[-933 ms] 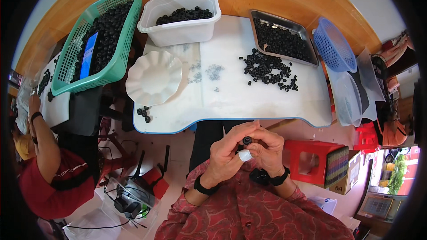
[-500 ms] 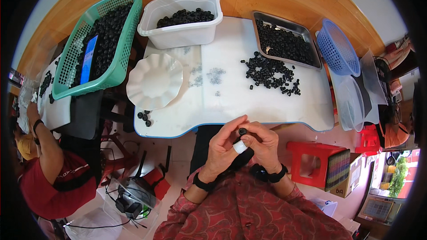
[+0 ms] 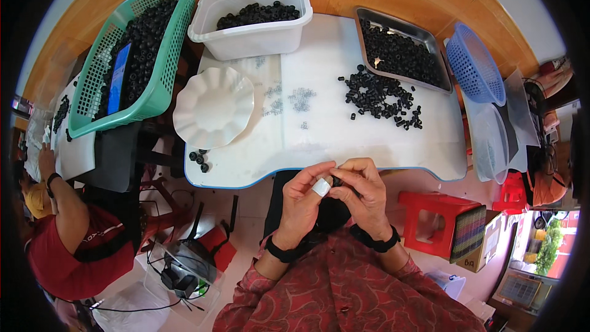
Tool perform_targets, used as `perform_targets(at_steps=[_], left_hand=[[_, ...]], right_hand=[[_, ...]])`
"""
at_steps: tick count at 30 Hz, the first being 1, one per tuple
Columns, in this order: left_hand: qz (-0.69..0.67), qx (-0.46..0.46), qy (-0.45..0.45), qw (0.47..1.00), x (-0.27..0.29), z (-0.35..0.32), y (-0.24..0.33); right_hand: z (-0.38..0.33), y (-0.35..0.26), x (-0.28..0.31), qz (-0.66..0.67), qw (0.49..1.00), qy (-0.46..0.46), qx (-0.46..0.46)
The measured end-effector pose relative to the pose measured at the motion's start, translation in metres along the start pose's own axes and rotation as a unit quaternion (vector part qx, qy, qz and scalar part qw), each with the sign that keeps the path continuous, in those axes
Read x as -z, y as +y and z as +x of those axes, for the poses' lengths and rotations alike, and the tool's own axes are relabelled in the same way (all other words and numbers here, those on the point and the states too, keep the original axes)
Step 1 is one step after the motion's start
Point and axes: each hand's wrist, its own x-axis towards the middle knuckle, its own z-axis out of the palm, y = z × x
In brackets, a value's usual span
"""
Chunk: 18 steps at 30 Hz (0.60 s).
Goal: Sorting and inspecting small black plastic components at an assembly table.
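- Both hands meet just below the near edge of the white table [image 3: 381,147]. The left hand [image 3: 304,200] and the right hand [image 3: 362,193] touch at the fingertips, pinched shut around a small black ring [image 3: 337,181] held between them.
- The left thumb wears a white wrap [image 3: 320,187] that sits right beside the ring.
- Each wrist carries a black band, and the sleeves are red with a pattern.
- On the table just above the hands lie tiny grey bits [image 3: 300,99], scattered near the middle.
- To the right of those sits a loose pile of black rings [image 3: 382,97]; behind it a metal tray [image 3: 369,21] holds more.
- A white scalloped plate [image 3: 213,107] stands at the table's left, with a few black rings [image 3: 199,158] near the edge below it.
- Farther back are a white tub [image 3: 252,27] and a green basket [image 3: 147,95], both with black rings inside; a blue basket [image 3: 473,71] lies at the far right.
- A person in a red shirt [image 3: 74,252] sits at the lower left, and a red stool [image 3: 439,221] stands at the right.
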Motion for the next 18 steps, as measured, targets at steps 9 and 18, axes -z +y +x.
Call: perform_targets(at_steps=[9,18], left_hand=[[-0.012,-0.01,0.003,1.0,0.0028,-0.0025,-0.0051],[-0.046,0.005,0.029,0.998,-0.0019,-0.0037,-0.006]], right_hand=[[-0.0027,0.0045,-0.0021,0.014,0.999,0.03,-0.007],[-0.0034,0.0042,-0.0008,-0.008,0.998,0.06,0.031]])
